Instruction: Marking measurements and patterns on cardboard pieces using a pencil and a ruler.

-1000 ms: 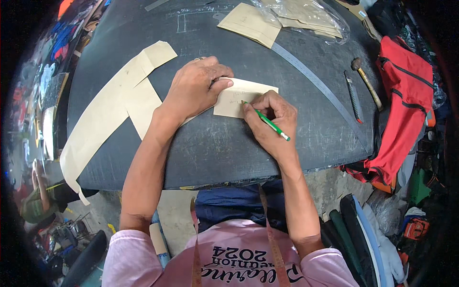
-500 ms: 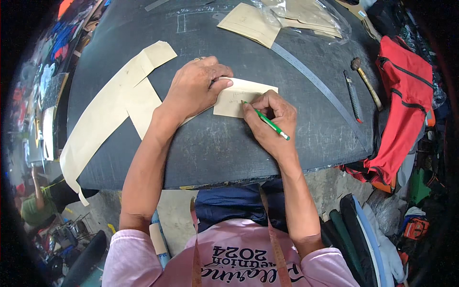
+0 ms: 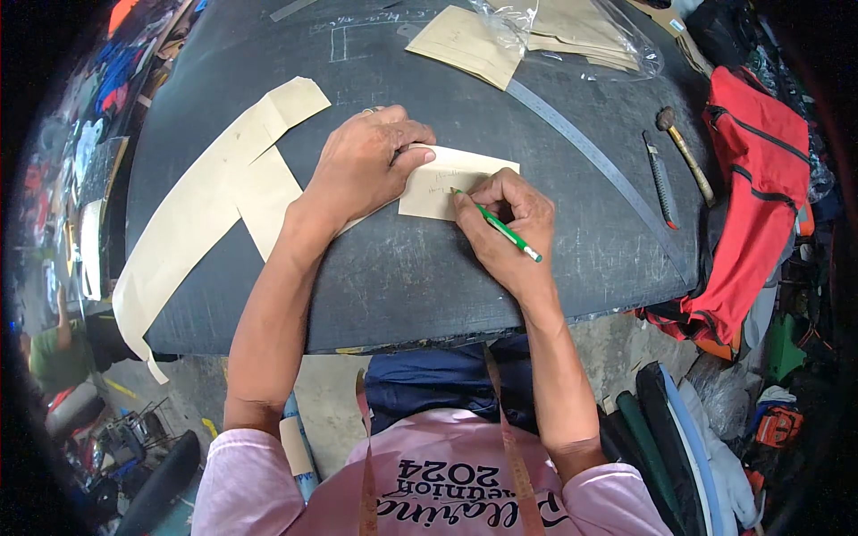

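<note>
On the dark tabletop, my right hand [image 3: 509, 223] is closed around a green pencil [image 3: 508, 232] with a pale end. Its tip rests on a small cream paper piece [image 3: 424, 201] bearing faint handwriting. My left hand [image 3: 366, 165] grips the upper left of that paper, thumb on top and fingers curled; the undersides of those fingers are hidden. Part of the paper's outline runs beneath my left wrist. Left of that arm lies a large curved cream paper pattern [image 3: 192, 201], its narrow lower end hanging past the table's edge.
A long metal ruler [image 3: 599, 161] extends from under folded brown paper [image 3: 466, 45] near a clear plastic bag [image 3: 630, 40]. To the right are a box cutter [image 3: 660, 179], a hammer [image 3: 686, 156] and a red bag [image 3: 760, 152]. Another person [image 3: 58, 353] is at far left.
Both hands stay nearly where they were, the pencil tip still on the paper. The clear plastic bag has shifted slightly, and the person at far left has moved a little.
</note>
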`<state>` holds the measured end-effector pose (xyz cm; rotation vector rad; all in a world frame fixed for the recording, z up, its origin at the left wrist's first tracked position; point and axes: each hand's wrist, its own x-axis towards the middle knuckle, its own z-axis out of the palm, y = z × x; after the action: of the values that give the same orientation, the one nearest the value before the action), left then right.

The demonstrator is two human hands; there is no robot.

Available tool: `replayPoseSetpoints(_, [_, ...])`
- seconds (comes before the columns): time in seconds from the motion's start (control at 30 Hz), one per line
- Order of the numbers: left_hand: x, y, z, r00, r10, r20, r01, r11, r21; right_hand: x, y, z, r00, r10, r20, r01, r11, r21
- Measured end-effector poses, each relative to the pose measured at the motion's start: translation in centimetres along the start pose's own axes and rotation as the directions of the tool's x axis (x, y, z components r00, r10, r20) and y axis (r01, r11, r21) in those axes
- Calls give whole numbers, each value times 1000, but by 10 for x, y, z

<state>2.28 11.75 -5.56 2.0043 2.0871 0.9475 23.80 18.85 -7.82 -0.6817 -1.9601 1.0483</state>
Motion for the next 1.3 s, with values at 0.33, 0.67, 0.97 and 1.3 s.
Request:
replayPoseSetpoints(0.33, [0,0,0,1000,16,-5,-16,1000,-3,0,0,-1,1000,19,9,-19,1000,18])
replayPoseSetpoints(0.67, [0,-2,1,1000,16,-6,-16,1000,-4,-1,-2,-2,996,79,29,-80,997,18])
replayPoseSetpoints(0.97, [0,-2,1,1000,17,-5,-17,1000,15,-1,-1,-3,997,76,34,-76,997,3])
replayPoseSetpoints(1.3, [0,-1,0,1000,24,-2,-24,1000,3,-1,-2,-3,998,63,31,-63,998,6])
